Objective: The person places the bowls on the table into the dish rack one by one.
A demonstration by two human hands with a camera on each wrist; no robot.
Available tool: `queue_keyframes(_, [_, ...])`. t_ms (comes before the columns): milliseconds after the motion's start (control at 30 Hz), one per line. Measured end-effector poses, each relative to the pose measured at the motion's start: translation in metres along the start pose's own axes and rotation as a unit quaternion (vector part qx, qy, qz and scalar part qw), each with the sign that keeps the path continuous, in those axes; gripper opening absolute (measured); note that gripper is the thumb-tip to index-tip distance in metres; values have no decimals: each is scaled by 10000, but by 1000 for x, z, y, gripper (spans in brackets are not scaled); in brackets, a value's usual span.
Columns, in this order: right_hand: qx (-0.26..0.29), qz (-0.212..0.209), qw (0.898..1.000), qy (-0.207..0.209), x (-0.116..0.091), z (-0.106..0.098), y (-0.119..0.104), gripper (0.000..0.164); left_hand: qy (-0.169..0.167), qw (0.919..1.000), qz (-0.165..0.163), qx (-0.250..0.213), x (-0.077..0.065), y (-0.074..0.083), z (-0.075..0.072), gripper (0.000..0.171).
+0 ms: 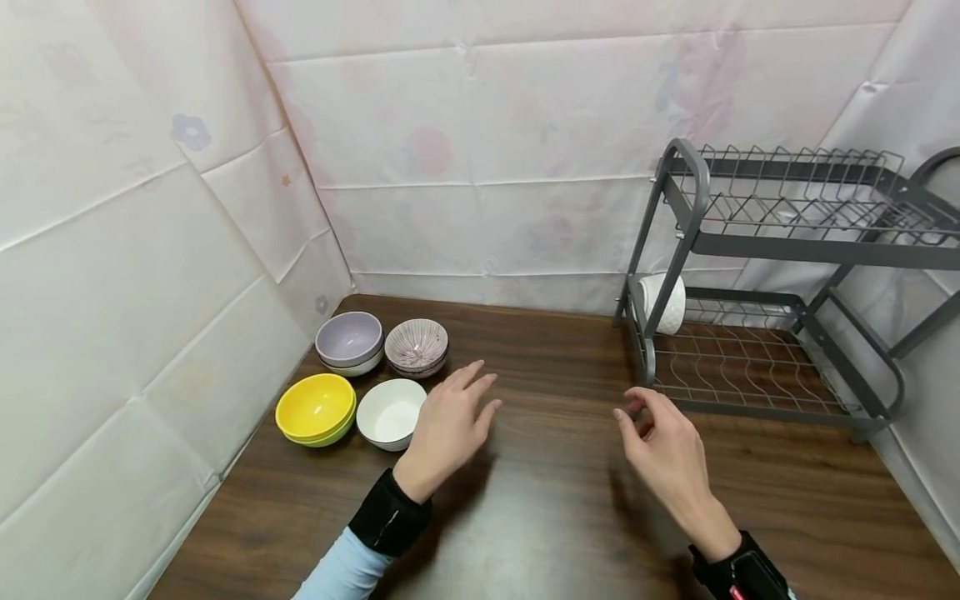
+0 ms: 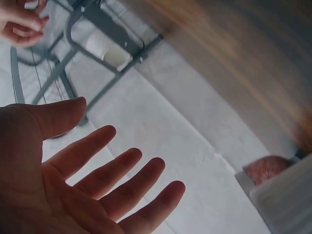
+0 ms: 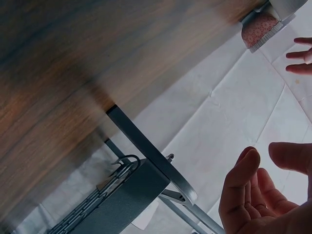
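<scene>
My left hand [image 1: 452,425] hovers over the table beside a white bowl [image 1: 390,410], its fingers spread and holding nothing; it overlaps the bowl's right edge in the head view. Behind that bowl stands a stack topped by a striped bowl [image 1: 417,343]. To the left are a lilac bowl [image 1: 349,337] on a pale one and a yellow bowl [image 1: 315,405] on a green one. My right hand [image 1: 667,450], loosely curled with a gap between thumb and fingertips, holds nothing in front of the dark dish rack [image 1: 795,247].
The two-tier rack stands at the back right, with a white cup-like dish [image 1: 667,303] on its side at the left end of the lower shelf. Pale cloth walls [image 1: 480,225] enclose the brown wooden table [image 1: 540,500] at the back and sides.
</scene>
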State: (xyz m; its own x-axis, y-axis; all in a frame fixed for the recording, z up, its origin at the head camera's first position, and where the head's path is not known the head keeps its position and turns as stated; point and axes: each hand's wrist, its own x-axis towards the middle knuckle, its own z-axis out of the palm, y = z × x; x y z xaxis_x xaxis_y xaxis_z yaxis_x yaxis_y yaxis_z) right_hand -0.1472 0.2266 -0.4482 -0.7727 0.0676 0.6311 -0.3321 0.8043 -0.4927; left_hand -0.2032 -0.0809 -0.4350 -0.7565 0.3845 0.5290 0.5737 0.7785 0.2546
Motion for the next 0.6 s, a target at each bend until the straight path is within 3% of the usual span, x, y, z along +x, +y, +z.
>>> queue_keyframes(167, [38,13,10000,14,-2,1,0,27,365,9992,-146,-68,3,-15,-15,37])
queue_keyframes(333, [96,110,9999,18,-2,3,-2,26,720,9956,-523,303,0,-39,-40,38])
queue_keyframes(467, [138,203,9997,-4,-1,4,-4,24,941,9886,-983,646,-13,-61,-60,40])
queue_keyframes(600, [181,222,9996,-11,-1,6,-5,25,772,9840,-1358,856,-31,-75,-72,42])
